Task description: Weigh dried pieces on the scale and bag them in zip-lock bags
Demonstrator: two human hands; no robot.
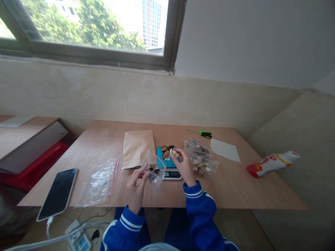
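My left hand (136,184) pinches the edge of a clear zip bag (158,178), its mouth spread and a few dark pieces inside. Between the fingertips of my right hand (184,167) is a small pale piece that looks like a dried mushroom (173,152), held above a small kitchen scale (170,164) with a blue top. Brown pieces like dried mushrooms (165,149) lie on the scale, partly hidden by that hand. Right of the scale, filled zip bags (202,166) hold similar tan pieces.
A brown paper bag (137,146) lies behind my left hand. Flat zip bags (98,183) and a phone (58,193) on a cable are at the left. At the right are screwdrivers (205,134), white paper (225,150) and a red-and-white bottle (272,164).
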